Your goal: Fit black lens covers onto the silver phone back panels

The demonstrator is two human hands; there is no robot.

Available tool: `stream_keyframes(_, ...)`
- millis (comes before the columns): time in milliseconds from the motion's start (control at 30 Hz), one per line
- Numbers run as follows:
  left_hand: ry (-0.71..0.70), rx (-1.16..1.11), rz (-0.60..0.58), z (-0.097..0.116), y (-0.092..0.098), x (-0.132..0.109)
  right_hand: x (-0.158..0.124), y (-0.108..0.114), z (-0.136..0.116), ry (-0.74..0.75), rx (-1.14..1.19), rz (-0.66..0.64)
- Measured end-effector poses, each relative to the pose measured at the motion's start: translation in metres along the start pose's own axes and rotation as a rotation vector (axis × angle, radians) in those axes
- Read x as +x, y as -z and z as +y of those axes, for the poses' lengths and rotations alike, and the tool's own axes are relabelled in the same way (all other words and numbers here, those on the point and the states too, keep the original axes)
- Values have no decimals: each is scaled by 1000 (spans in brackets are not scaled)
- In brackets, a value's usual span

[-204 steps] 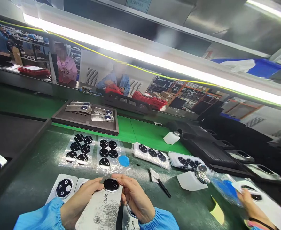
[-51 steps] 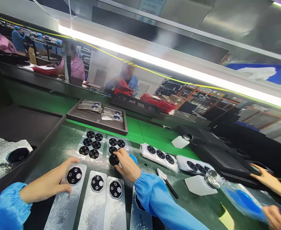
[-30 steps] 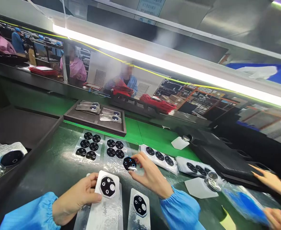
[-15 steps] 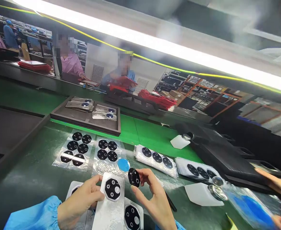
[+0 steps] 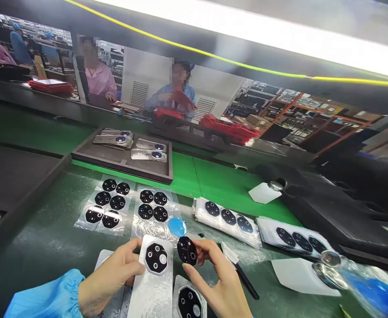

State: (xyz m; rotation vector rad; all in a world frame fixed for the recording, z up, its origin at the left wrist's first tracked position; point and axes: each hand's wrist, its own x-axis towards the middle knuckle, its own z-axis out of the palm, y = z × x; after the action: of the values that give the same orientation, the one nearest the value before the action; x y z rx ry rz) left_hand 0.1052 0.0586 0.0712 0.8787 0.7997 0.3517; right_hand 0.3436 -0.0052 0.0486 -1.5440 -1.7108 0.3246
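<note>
My left hand (image 5: pixel 116 271) is closed on the edge of a silver phone back cover (image 5: pixel 152 293) with a black octagonal camera area. Between the thumb and fingers of my right hand (image 5: pixel 218 276) is a black octagonal camera lens cover (image 5: pixel 186 251), held up just right of the phone back cover and apart from it. Below lies another silver back cover (image 5: pixel 191 304), partly hidden by my right hand. Two clear sheets of black lens covers (image 5: pixel 101 198) lie beyond my hands, and a round blue film (image 5: pixel 177 227) rests on the nearer sheet's corner.
A dark tray (image 5: pixel 114 165) with stacked back covers stands at the back left. Stacks of lens cover sheets (image 5: pixel 228 221), a black-handled tool (image 5: pixel 246 280) and a bottle with a metal top (image 5: pixel 306 276) are on the right. Two people sit across the bench.
The view has shifted, so the bench items on the right appear farther right. A co-worker's hand at the right edge has gone from view. Both my hands keep their holds.
</note>
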Motion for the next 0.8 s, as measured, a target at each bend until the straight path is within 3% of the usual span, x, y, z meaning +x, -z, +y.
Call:
stream_keyframes(200, -6, 0, 20, -7, 3, 6, 0, -3, 2, 0, -2, -13)
stream_keyframes(800, 6, -20, 34, 1, -3, 1, 1, -3, 0, -26, 4, -17)
